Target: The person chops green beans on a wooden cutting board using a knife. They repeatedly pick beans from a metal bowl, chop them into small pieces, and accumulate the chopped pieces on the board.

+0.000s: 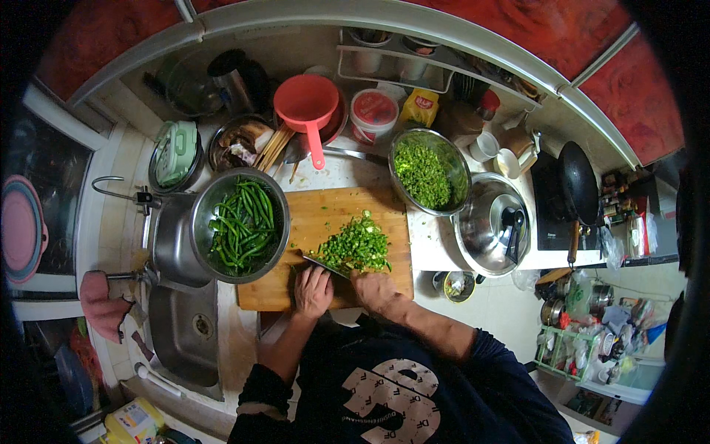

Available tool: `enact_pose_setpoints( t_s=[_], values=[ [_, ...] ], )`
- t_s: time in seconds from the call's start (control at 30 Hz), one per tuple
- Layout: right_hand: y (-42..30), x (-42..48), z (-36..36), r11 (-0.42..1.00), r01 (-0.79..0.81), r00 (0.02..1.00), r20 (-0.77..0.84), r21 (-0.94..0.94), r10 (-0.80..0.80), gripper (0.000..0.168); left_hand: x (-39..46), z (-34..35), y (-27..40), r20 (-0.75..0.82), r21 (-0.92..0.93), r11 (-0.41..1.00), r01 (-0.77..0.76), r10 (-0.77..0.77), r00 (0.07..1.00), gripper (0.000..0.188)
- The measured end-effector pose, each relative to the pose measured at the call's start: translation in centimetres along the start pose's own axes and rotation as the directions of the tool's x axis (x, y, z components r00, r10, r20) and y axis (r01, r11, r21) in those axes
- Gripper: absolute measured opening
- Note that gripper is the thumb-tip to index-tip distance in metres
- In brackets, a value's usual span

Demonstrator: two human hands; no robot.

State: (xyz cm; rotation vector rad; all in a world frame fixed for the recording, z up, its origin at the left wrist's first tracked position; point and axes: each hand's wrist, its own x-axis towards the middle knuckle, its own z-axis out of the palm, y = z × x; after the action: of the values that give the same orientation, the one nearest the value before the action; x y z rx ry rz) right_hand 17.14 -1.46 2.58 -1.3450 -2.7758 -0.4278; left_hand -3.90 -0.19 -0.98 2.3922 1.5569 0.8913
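My right hand point(374, 291) is closed around the handle of a kitchen knife point(327, 266), whose blade lies along the near edge of a pile of chopped green peppers point(355, 244). The pile rests on a wooden cutting board point(266, 297). Beside the blade, at its near side, is my left hand point(314, 291), fingers together and bent; whether anything lies under them is hidden. A metal colander point(202, 244) of whole green peppers point(244, 222) overlaps the board's left side. At its far right corner stands a steel bowl point(463, 194) with more chopped green pieces point(421, 175).
A double steel sink point(183, 338) is at the left. Behind the board stand a red plastic strainer point(306, 102) and a lidded tub point(374, 114). Rightward are a large metal basin point(488, 250), a wok point(577, 183) on a cooktop, and a small bin point(457, 286) below.
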Motion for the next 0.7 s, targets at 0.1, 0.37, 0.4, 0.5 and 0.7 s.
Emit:
enact_pose_setpoints(
  t_s=[0.1,0.37,0.4,0.5,0.7],
  values=[
    [0.5,0.0,0.9,0.988,-0.02,0.992,-0.122,-0.155,0.001,0.027,0.1,0.2,-0.1,-0.032,-0.014,1.0,0.0,-0.001,0.999,0.026],
    [-0.2,-0.2,-2.3,0.989,-0.012,0.998,-0.06,-0.149,0.003,0.011,0.6,-1.0,0.7,0.055,0.01,1.0,0.005,-0.005,0.998,0.027],
    [-0.2,0.2,-2.8,0.98,0.003,0.996,-0.086,-0.198,-0.02,0.01,0.2,-0.8,0.4,0.061,0.018,1.0,0.006,-0.007,0.998,0.026],
    [1.3,0.8,-3.2,0.98,0.048,0.987,-0.144,-0.192,-0.076,0.008,-0.1,0.0,-0.1,0.017,0.003,1.0,0.01,-0.01,1.0,0.026],
    [3.0,-0.1,-0.4,0.948,-0.01,0.957,-0.279,-0.319,-0.084,0.011,2.0,0.3,1.3,-0.027,0.014,0.998,0.067,-0.067,0.997,0.02]
  ],
)
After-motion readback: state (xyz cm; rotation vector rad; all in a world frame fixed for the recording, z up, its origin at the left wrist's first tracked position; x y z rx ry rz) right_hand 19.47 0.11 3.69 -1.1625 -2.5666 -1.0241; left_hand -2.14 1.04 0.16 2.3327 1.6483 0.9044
